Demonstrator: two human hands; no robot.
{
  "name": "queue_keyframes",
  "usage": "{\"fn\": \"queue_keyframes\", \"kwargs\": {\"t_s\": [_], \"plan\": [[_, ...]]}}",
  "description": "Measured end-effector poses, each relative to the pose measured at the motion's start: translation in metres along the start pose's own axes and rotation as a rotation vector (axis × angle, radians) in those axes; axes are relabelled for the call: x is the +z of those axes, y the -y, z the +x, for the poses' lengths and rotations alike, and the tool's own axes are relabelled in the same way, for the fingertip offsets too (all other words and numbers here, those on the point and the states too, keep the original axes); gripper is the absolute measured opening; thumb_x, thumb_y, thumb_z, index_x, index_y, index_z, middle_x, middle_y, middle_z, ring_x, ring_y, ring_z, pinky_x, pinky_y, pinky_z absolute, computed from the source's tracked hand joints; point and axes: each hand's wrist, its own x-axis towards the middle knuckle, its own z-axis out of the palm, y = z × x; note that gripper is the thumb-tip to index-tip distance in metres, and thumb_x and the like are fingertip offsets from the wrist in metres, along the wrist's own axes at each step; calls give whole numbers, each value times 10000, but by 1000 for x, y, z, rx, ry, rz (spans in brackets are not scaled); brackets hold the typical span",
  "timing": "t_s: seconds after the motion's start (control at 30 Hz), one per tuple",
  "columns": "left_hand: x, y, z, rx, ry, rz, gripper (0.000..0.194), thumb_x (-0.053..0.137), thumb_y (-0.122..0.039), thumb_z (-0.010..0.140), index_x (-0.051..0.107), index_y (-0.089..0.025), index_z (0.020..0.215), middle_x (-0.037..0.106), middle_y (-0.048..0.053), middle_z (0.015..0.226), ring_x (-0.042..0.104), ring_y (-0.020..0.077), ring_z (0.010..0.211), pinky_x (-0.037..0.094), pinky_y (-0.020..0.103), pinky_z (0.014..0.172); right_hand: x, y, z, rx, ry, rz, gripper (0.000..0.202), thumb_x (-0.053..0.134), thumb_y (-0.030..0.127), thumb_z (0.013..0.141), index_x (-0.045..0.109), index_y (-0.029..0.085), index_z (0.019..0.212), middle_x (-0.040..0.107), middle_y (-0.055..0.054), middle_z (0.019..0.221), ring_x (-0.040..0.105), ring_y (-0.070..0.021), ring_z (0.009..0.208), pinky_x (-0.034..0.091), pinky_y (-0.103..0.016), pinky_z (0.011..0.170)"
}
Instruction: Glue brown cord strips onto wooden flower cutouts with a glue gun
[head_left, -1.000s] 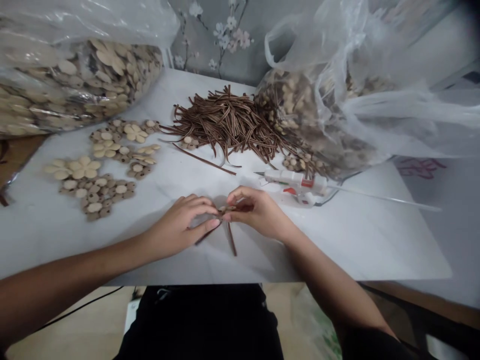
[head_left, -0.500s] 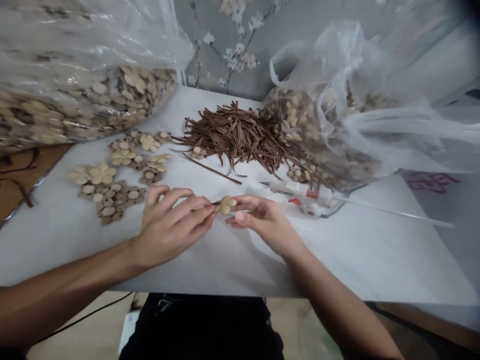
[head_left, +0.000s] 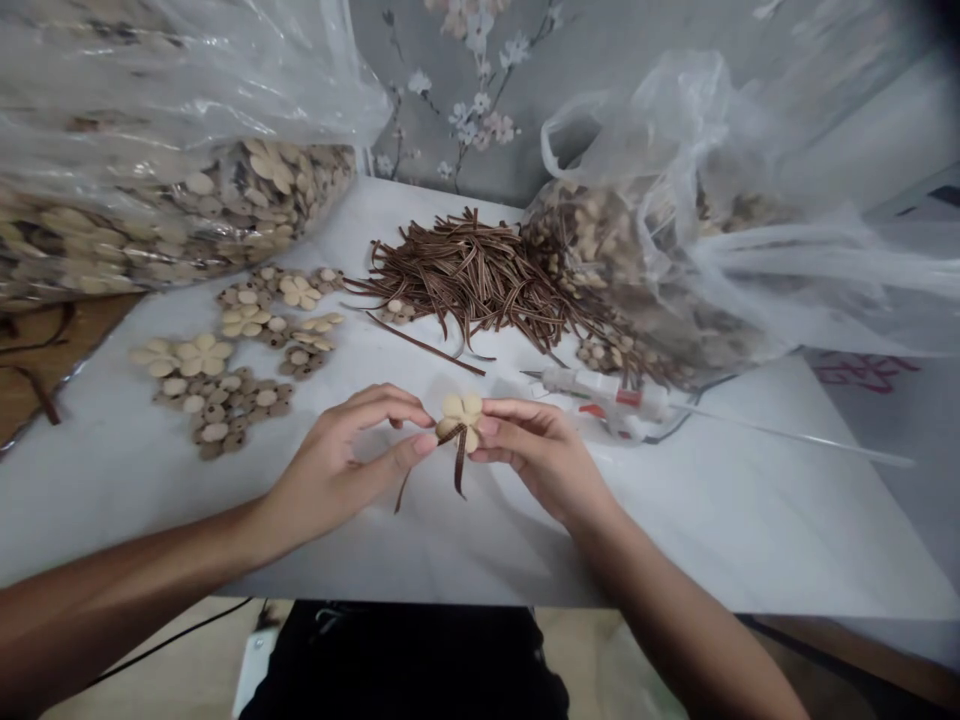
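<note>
Between my hands, above the white table, is a cream five-petal flower point(head_left: 461, 408). A brown strip point(head_left: 460, 470) comes out at its middle, with one end hanging down and another end dangling further left. My right hand point(head_left: 536, 450) pinches the flower's right side between thumb and fingers. On the other side, my left hand point(head_left: 367, 440) has its thumb and fingertips closed at the flower's left edge, where the strip passes. Left of my hands lie several loose cream flowers point(head_left: 202, 355) and brownish flower pieces with pale round centres point(head_left: 217, 410).
A heap of brown strips point(head_left: 465, 280) lies at the table's back. Clear bags of flower pieces stand at left point(head_left: 247, 200) and right point(head_left: 600, 260). A glue gun point(head_left: 600, 390) with a long glue stick point(head_left: 795, 437) rests right of my hands. The table's front edge point(head_left: 495, 603) is near me.
The flower has turned to show its face, and the strip ends now hang below it. My right fingers have closed on the flower; my left hand has rotated, thumb toward me.
</note>
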Motion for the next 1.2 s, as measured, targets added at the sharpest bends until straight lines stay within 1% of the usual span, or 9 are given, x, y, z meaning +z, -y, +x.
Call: {"fn": "queue_keyframes", "kwargs": {"t_s": [0.1, 0.2, 0.5, 0.8, 0.9, 1.0, 1.1, 1.13, 1.2], "plan": [[1, 1, 2, -161, 127, -151, 156, 618, -347, 898, 700, -216, 879, 686, 29, 935, 639, 175, 880, 495, 289, 775, -2, -2, 0, -21, 45, -28, 165, 778, 267, 772, 768, 255, 936, 768, -2, 858, 714, -122, 760, 593, -286, 765], [3, 2, 3, -217, 157, -223, 170, 621, -362, 895, 707, -217, 869, 683, 21, 914, 629, 175, 869, 484, 284, 761, -1, -2, -1, -29, 44, -76, 180, 778, 293, 769, 766, 252, 945, 763, -6, 853, 710, -134, 760, 593, -312, 770], [12, 2, 1, -197, 126, -204, 208, 618, -346, 892, 684, -194, 766, 639, 5, 777, 583, 145, 742, 458, 273, 701, 13, -7, -2, -127, 57, -137, 278, 853, 265, 656, 752, 238, 915, 734, 4, 839, 663, -133, 754, 560, -309, 768], [13, 4, 0, -186, 186, -186, 238, 607, -370, 892, 717, -192, 777, 665, 22, 791, 597, 160, 774, 478, 280, 728, 11, -15, 3, -113, 54, -170, 264, 810, 360, 707, 760, 188, 901, 690, -6, 727, 595, -120, 624, 534, -271, 571], [13, 6, 0, -164, 173, -220, 196, 627, -367, 883, 711, -197, 833, 676, 31, 849, 613, 167, 815, 496, 296, 777, 11, -14, -1, -189, 35, -245, 241, 785, 352, 740, 751, 203, 925, 716, -19, 766, 627, -144, 634, 543, -296, 563], [12, 12, 1, -183, 61, -191, 218, 675, -360, 851, 685, -205, 1004, 675, 51, 971, 618, 162, 844, 505, 292, 774, 6, 9, -15, -537, -166, -558, 173, 735, 288, 802, 747, 269, 974, 751, -36, 898, 686, -197, 756, 578, -365, 678], [9, 20, 5, -218, -29, -202, 252, 712, -355, 821, 671, -203, 1018, 672, 43, 942, 617, 142, 796, 505, 266, 722, -6, 57, -35, -1010, -585, -1000, 247, 692, 211, 838, 738, 354, 1034, 747, -17, 1008, 684, -221, 906, 545, -423, 868], [8, 22, 6, -221, -42, -216, 235, 722, -352, 812, 675, -197, 982, 675, 38, 907, 621, 141, 782, 507, 266, 715, -12, 75, -41, -1095, -757, -1096, 284, 688, 216, 841, 723, 369, 1078, 741, -14, 1031, 680, -224, 916, 540, -428, 871], [6, 22, 8, -210, -48, -218, 193, 727, -347, 803, 681, -189, 903, 685, 32, 836, 631, 149, 763, 511, 272, 703, -23, 104, -51, -996, -942, -1315, 290, 664, 270, 858, 709, 333, 1138, 712, -57, 1117, 677, -261, 959, 524, -475, 881]]}}
